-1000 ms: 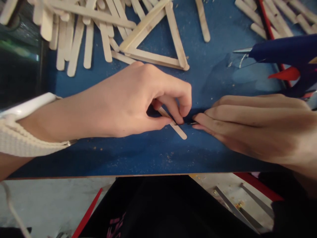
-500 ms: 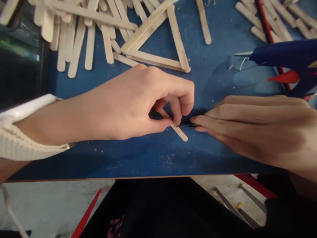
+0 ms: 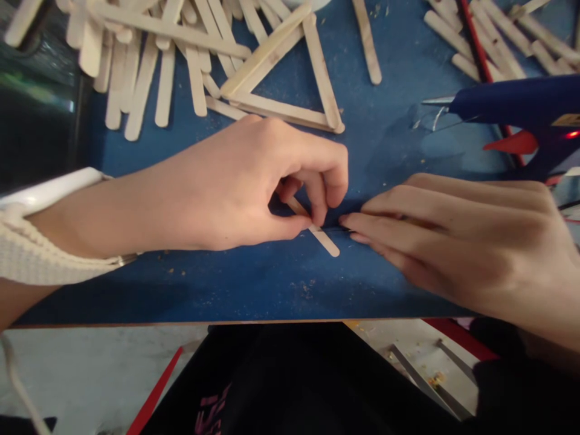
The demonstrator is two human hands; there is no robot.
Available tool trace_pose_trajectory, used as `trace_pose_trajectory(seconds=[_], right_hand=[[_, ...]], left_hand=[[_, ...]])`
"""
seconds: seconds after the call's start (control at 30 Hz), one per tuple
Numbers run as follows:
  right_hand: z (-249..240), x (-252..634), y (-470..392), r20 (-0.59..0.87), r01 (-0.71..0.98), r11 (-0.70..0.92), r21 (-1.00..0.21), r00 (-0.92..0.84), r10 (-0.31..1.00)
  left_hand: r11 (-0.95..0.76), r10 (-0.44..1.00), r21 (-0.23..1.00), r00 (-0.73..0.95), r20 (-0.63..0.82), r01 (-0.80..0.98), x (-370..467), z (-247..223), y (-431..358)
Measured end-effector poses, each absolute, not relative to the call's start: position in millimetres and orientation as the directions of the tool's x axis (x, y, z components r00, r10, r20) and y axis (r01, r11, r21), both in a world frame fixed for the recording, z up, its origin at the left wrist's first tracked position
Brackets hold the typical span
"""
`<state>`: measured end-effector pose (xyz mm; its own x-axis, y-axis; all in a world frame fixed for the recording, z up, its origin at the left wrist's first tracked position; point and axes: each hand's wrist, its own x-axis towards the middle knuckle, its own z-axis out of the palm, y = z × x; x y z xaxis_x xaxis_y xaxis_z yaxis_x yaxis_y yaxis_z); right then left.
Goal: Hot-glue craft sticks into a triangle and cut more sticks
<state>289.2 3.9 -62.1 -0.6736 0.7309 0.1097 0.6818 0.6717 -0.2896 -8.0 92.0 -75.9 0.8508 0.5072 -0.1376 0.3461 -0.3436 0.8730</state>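
My left hand (image 3: 276,187) is closed in a pinch, its thumb and fingertips pressing on a short wooden craft stick (image 3: 327,243). The stick lies slantwise on the blue table, its rounded lower end showing and its middle partly hidden under my fingers. A thin dark line crosses it beside the fingertips. Just right of the stick, my right hand (image 3: 453,232) is closed with the fingers together around a thin, dark, pointed tool (image 3: 345,229). Only a sliver of this tool shows, so its kind is unclear.
Beyond my hands lies a triangle of glued craft sticks (image 3: 281,109), with a pile of loose sticks (image 3: 147,84) at left. A blue glue gun (image 3: 502,99) rests at right near cut sticks (image 3: 498,36). The table edge (image 3: 272,322) runs close in front.
My right hand's fingers have shifted, and the tool's dark tip shows less. My left hand keeps its pinch on the stick. The whole view has moved slightly.
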Motion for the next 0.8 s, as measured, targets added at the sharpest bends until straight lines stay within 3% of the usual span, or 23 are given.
trace_pose_trajectory(seconds=[0.13,0.3,0.67,0.8], right_hand=[[-61.9,276.8,-3.0,0.168,0.660,0.730,-0.178,-0.710,0.684],[-68.9,261.3,-9.0,0.146,0.698,0.689,-0.194,-0.674,0.724],[-80.0,257.2,-6.9,0.302,0.637,0.705,-0.311,-0.637,0.709],[-79.8,256.4,-5.8,0.257,0.671,0.671,-0.315,-0.620,0.741]], left_hand=[[-0.350,0.514,0.870,0.847,-0.132,0.348,-8.7,-76.4,92.8],[-0.345,0.515,0.871,0.846,-0.135,0.349,-9.9,-76.7,92.8],[-0.361,0.506,0.867,0.853,-0.127,0.343,-8.5,-79.2,94.5],[-0.365,0.522,0.858,0.843,-0.132,0.361,-9.6,-78.9,95.0]])
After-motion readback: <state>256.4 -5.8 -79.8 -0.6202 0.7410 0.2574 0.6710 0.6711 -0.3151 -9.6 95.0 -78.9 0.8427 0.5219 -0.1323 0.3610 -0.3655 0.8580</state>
